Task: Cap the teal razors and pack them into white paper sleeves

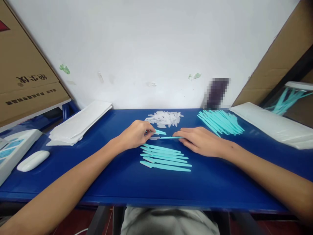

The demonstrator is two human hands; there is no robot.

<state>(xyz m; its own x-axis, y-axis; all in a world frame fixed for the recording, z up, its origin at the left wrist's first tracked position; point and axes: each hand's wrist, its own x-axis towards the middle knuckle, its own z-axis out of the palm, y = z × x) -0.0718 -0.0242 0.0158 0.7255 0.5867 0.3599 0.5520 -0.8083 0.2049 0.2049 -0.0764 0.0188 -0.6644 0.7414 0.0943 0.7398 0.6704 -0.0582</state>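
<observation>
My right hand (198, 138) has its fingers closed on the handle end of a turquoise eyebrow razor (170, 137), which lies level and points left. A translucent blade cap (154, 138) sits at the razor's left end. My left hand (138, 133) is closed in a pinch just above that cap; what its fingertips hold is too small to tell. Another turquoise razor piece (160, 132) shows beside those fingertips. Nearer to me lies a row of several turquoise razors (166, 160), with handles to the right. Behind my hands is a pile of translucent caps (166, 118).
Loose turquoise razors (221, 122) are heaped at the back right. White flat packs lie at left (80, 122) and right (274, 125). A white mouse (33, 161) and a white tray (17, 150) are far left. Cardboard (29, 65) and a wall (156, 52) bound the blue table (117, 182).
</observation>
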